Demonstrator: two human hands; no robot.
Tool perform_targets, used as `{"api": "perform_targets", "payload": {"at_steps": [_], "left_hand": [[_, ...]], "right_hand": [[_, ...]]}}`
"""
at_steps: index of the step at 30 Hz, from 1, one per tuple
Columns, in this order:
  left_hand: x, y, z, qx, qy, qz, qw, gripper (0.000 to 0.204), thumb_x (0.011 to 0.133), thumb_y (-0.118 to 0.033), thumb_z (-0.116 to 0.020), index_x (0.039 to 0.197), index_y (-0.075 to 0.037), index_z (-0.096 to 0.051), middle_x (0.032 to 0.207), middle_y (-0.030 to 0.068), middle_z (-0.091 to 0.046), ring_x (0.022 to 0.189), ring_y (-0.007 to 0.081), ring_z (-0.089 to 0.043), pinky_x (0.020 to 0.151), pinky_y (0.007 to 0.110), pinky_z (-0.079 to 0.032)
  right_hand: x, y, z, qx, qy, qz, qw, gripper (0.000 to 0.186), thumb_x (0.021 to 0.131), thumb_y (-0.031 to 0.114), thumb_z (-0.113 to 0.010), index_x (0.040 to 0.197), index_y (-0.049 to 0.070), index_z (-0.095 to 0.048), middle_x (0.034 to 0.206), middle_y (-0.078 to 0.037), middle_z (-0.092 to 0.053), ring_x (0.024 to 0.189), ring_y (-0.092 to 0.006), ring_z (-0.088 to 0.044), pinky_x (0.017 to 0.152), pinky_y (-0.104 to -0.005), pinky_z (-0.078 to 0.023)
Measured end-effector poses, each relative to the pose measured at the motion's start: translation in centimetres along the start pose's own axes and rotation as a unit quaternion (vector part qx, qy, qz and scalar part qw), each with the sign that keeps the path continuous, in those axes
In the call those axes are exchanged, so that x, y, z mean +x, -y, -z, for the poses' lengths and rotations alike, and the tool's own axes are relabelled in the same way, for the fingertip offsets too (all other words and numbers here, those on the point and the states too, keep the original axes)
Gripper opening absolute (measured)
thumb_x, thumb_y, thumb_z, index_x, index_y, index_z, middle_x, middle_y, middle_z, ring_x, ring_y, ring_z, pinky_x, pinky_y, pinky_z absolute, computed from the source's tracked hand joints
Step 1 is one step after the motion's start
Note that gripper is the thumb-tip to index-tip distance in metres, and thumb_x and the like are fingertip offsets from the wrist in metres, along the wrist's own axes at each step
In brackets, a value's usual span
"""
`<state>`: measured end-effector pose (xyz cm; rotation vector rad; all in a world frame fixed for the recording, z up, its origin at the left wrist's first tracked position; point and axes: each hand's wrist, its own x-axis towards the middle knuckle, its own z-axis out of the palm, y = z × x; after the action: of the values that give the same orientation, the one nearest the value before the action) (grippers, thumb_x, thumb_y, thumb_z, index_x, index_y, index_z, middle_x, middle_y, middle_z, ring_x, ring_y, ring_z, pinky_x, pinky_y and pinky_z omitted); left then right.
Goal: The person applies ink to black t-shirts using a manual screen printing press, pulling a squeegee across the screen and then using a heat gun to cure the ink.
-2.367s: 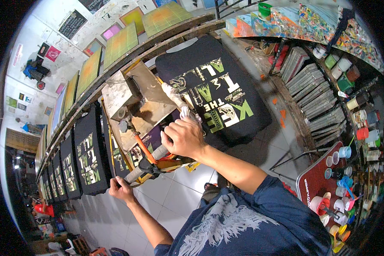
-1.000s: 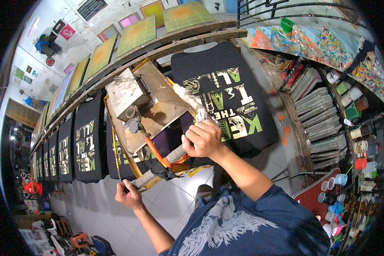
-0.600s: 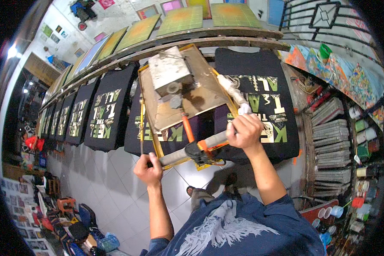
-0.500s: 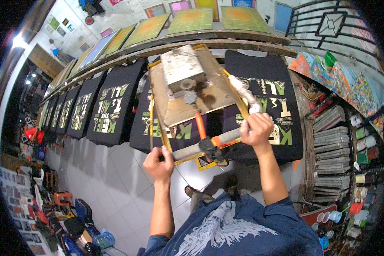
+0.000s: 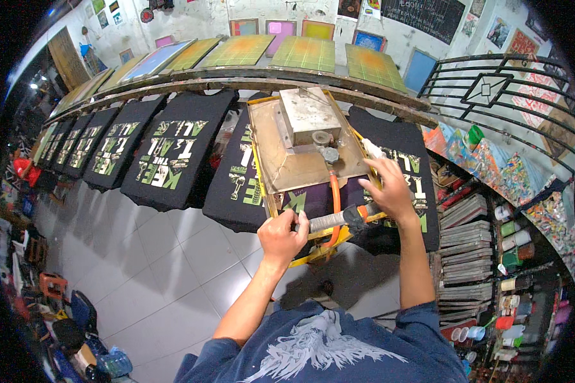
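Note:
My left hand (image 5: 284,237) is closed around the left end of a grey taped handle bar (image 5: 326,222). The bar belongs to a wheeled-looking flash dryer with a yellow frame (image 5: 259,169), a flat brown plate (image 5: 284,175) and a pale metal box (image 5: 310,115) on top. An orange hose (image 5: 334,191) runs from the box down past the bar. At the bar's right end my right hand (image 5: 393,191) has its fingers spread, near a white wrapped piece (image 5: 372,149). Under the plate, parts of printed black T-shirts show; the plate hides the rest.
More printed black T-shirts (image 5: 176,150) lie in a row leftward. Behind them a wooden rail (image 5: 236,83) carries several greenish panels (image 5: 303,52). To the right stand stacked frames (image 5: 463,255), a black metal railing (image 5: 524,89) and shelves of containers. The floor (image 5: 153,255) is white-tiled.
My right hand has loosened from the bar and its fingers have spread. The dryer has shifted right over the shirts, showing more of the left shirt's print. The head view has turned too.

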<state>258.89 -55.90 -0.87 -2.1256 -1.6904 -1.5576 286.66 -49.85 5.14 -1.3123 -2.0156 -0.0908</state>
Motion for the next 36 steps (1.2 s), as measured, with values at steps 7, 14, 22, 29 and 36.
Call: {"api": "perform_targets", "payload": {"at_steps": [7,14,22,29,36], "left_hand": [[0.0,0.2,-0.3,-0.038,0.005,-0.009,0.999,0.031,0.083,-0.023,-0.077,0.065,-0.010,-0.056,0.057,0.0089,-0.059,0.050,0.0314,-0.060,0.049,0.041,-0.047],[-0.1,0.4,0.0,-0.040,-0.020,-0.015,0.999,0.031,0.084,-0.022,-0.076,0.065,-0.010,-0.055,0.057,0.0093,-0.058,0.050,0.0317,-0.059,0.049,0.042,-0.048],[0.0,0.1,-0.2,-0.042,-0.018,-0.012,0.999,0.033,0.084,-0.024,-0.076,0.064,-0.010,-0.054,0.056,0.0099,-0.057,0.050,0.0323,-0.059,0.050,0.041,-0.047],[0.1,0.3,-0.2,-0.027,-0.019,-0.011,0.999,0.033,0.083,-0.024,-0.077,0.064,-0.011,-0.054,0.057,0.0097,-0.058,0.050,0.0322,-0.059,0.049,0.042,-0.047],[0.1,0.4,0.2,-0.019,-0.001,0.001,1.000,0.033,0.083,-0.025,-0.077,0.064,-0.011,-0.055,0.056,0.0092,-0.057,0.050,0.0318,-0.059,0.049,0.042,-0.047]], "right_hand": [[8.3,2.7,-3.2,-0.055,0.248,0.067,0.965,0.050,0.083,0.012,-0.076,0.132,0.014,-0.068,0.129,-0.014,-0.062,0.123,-0.0351,-0.059,0.105,-0.0455,-0.049],[10.0,3.4,-4.6,-0.127,0.273,0.039,0.953,0.039,0.086,0.026,-0.078,0.123,0.014,-0.073,0.116,-0.014,-0.068,0.113,-0.0353,-0.065,0.096,-0.0466,-0.053],[10.0,2.4,-4.9,-0.127,0.269,0.013,0.955,0.042,0.083,0.031,-0.081,0.121,0.015,-0.074,0.114,-0.015,-0.069,0.112,-0.0365,-0.066,0.095,-0.0465,-0.053],[8.2,3.6,-1.8,-0.051,0.165,-0.065,0.983,0.053,0.089,0.041,-0.075,0.135,0.015,-0.066,0.113,-0.017,-0.067,0.109,-0.0376,-0.066,0.092,-0.0457,-0.053],[-1.9,-3.5,1.8,-0.024,0.127,-0.247,0.960,0.037,0.101,0.037,-0.061,0.111,0.003,-0.074,0.101,-0.019,-0.069,0.093,-0.0376,-0.066,0.082,-0.0453,-0.051]]}}
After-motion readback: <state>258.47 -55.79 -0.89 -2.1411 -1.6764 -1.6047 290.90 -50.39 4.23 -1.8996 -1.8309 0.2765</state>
